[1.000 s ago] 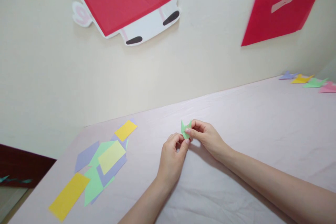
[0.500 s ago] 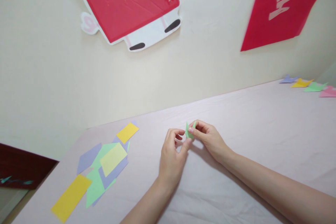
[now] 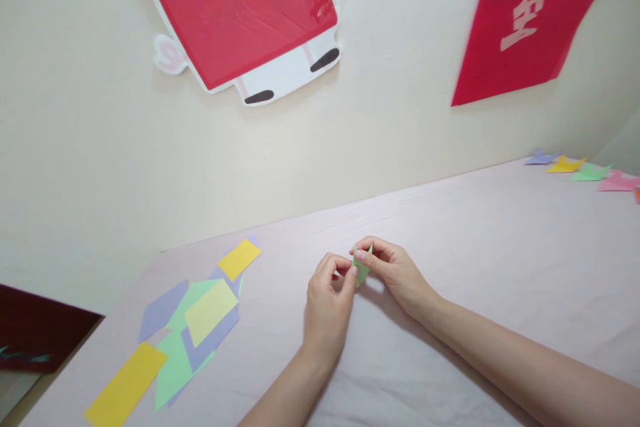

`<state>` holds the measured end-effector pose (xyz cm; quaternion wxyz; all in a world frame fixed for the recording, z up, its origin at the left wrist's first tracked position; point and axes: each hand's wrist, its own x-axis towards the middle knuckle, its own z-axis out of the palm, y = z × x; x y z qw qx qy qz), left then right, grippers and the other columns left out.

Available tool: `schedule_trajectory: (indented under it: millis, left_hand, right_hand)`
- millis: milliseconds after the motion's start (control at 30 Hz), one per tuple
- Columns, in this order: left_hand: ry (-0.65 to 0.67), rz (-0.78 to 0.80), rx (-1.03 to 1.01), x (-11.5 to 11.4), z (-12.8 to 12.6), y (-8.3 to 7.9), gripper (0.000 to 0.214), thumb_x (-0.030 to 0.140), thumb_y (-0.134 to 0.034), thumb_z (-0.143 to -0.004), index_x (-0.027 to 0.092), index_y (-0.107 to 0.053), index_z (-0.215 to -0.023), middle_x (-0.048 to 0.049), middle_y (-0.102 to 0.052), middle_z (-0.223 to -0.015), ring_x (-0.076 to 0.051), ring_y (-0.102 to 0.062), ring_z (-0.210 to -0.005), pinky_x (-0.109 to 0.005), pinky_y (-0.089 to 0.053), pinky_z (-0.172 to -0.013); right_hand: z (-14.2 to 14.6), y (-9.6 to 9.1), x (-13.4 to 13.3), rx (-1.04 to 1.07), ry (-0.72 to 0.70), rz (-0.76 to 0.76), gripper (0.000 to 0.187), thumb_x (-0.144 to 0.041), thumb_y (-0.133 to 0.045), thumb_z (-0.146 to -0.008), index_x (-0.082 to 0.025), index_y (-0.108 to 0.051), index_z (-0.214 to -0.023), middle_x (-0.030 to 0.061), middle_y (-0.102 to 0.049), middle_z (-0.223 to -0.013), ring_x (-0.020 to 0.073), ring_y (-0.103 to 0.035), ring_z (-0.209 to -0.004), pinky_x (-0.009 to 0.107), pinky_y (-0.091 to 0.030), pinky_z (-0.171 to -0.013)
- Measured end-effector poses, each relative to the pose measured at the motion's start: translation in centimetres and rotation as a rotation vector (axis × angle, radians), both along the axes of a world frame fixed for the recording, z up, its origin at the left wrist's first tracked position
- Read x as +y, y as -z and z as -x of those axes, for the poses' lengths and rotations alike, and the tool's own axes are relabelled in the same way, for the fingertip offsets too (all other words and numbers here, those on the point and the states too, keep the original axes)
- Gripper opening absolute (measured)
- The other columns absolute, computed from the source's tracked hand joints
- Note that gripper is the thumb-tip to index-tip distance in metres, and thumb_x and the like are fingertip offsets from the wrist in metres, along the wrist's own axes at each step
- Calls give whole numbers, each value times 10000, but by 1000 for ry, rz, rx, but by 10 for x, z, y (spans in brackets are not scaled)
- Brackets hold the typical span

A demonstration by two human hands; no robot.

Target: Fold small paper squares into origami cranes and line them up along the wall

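Note:
A small folded green paper piece (image 3: 362, 265) is pinched between both my hands just above the pale pink tablecloth (image 3: 500, 260). My right hand (image 3: 395, 271) grips it from the right with thumb and fingers closed on it. My left hand (image 3: 327, 303) is curled, its fingertips touching the piece's lower left edge. Most of the paper is hidden by my fingers.
Loose yellow, green and purple paper rectangles (image 3: 190, 320) lie scattered at the table's left. A row of folded coloured paper shapes (image 3: 583, 170) sits at the far right by the wall. Red paper decorations (image 3: 235, 7) hang on the cream wall. A dark red surface (image 3: 40, 330) shows at lower left.
The green piece has been folded narrower and turned between my fingers. Both hands stayed in place at the table's middle; the view shifted slightly.

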<state>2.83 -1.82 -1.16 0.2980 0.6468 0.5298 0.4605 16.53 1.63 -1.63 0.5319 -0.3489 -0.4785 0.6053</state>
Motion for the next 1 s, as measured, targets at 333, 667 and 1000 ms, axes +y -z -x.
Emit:
schedule_trajectory:
  millis: [333, 667, 1000]
  left_hand:
    - [-75, -98, -64, 1, 2, -2, 35, 200, -586, -875, 212, -574, -905, 6, -597, -902, -151, -550, -833, -254, -417, -754]
    - [-68, -124, -96, 1, 2, -7, 61, 182, -574, -877, 208, -614, -839, 13, -604, -836, -147, -544, -797, -249, -413, -745]
    - [-58, -51, -181, 1, 2, -5, 68, 220, -581, -864, 199, -600, -801, 4, -599, -803, -160, -542, -780, -267, -419, -740]
  right_hand:
    - [0, 2, 1, 27, 3, 21, 256, -402, -781, -694, -184, -653, -727, -32, -582, -674, 127, -517, -639, 268, -422, -634]
    - [-1, 6, 2, -86, 12, -70, 213, -381, -753, -729, -185, -676, -761, -25, -579, -692, 131, -494, -666, 262, -377, -637]
    - [-3, 4, 1, -212, 52, -229, 142, -339, -696, -790, -205, -688, -742, -6, -570, -742, 150, -484, -696, 281, -355, -639]
